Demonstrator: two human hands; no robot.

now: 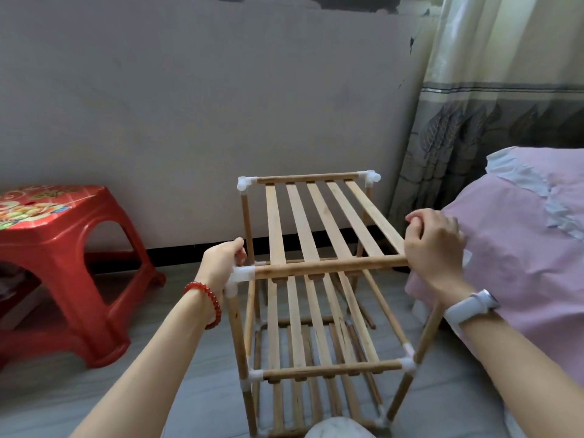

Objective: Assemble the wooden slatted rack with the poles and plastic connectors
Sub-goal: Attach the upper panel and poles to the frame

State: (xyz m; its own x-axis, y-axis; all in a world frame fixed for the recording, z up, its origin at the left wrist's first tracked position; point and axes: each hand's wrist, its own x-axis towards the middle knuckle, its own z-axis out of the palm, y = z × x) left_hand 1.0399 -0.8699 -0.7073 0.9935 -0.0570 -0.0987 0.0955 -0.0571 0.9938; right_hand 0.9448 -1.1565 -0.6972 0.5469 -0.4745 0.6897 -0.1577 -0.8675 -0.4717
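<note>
Wooden rack (316,235), left hand (221,263), right hand (433,245) gripping top corners

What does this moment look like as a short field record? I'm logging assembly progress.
rack: wooden rack, three slatted tiers, standing on the floor
top shelf: top slatted shelf, level on white connectors
left hand: left hand grips the near-left connector
right hand: right hand curls over the shelf's near-right corner
nearby: red stool left, pink bedding right
</note>
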